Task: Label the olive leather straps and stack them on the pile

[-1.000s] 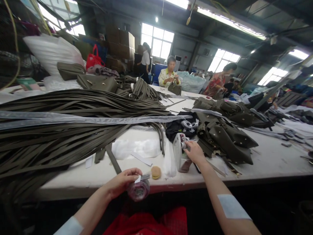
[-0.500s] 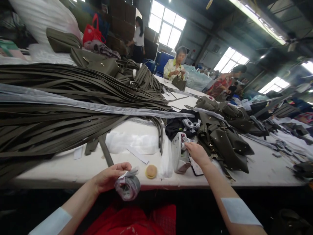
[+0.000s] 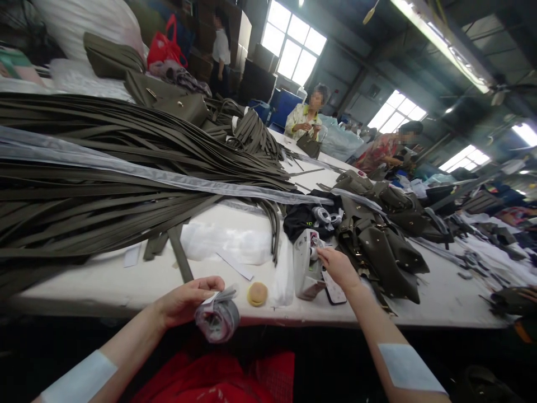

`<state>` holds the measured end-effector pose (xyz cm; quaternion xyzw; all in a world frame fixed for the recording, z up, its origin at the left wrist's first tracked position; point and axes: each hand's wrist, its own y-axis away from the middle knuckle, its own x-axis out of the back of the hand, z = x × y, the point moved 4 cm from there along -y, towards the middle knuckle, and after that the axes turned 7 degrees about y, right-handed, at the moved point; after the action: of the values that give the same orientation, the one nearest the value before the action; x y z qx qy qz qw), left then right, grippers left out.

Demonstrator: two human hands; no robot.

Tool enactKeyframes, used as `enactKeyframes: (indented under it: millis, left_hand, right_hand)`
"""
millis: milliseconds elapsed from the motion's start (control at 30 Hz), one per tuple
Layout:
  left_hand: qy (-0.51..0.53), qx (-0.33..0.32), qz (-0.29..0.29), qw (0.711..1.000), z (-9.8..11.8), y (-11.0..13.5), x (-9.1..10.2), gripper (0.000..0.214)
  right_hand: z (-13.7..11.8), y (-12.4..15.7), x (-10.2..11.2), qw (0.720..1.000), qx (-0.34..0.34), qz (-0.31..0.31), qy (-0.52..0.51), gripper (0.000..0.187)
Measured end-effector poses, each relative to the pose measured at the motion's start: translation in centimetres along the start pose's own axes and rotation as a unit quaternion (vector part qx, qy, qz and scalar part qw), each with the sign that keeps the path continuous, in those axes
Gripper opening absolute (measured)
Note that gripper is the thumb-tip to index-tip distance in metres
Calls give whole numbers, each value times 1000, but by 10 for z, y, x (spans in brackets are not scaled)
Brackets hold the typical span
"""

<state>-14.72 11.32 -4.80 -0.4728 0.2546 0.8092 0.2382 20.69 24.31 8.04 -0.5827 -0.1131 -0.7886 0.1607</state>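
In my left hand (image 3: 192,298), closed in a pinch, is a coiled strap in clear plastic wrap (image 3: 218,323). It hangs just off the table's front edge, its round side facing me. My right hand (image 3: 339,266) has its fingertips pinched together at the open side of a white plastic container (image 3: 302,266). What those fingertips hold is too small to make out. The container stands upright near the edge, with a phone-like flat object (image 3: 334,292) beside it, partly under my right forearm. A round yellow-tan pad (image 3: 257,294) lies between my hands.
Long dark-green strips (image 3: 104,168) cover the left of the table, crossed by a clear plastic band (image 3: 176,180). Dark-green bag pieces (image 3: 386,257) are heaped on the right. A black cloth (image 3: 296,218) bears more wrapped coils (image 3: 322,217). Co-workers are farther back.
The view has shifted slightly. Both hands keep nearly the same positions, the left still on the coiled strap, the right still at the container. A person at the back has moved left.
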Motion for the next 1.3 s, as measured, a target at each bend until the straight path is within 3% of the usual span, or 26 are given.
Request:
enactKeyframes:
  millis: [400,767,1033,1300]
  left_hand:
    - [3,7,6,1000,1,-1,-3,19]
    - [22,29,-11,999,-1,-1,1,19]
    - [15,15,-18,1000,0,-2,1,19]
    - [3,12,-2,1000,1,-1,-3,22]
  right_hand:
    - [10,-8,-5,1000,22,-20,-2,26]
    - [1,-7,1,999,16,-26,35,29]
    - [-3,-11,-3,999,-16,2,39,29]
    - [6,-13,-11,996,-83,39,-23,29]
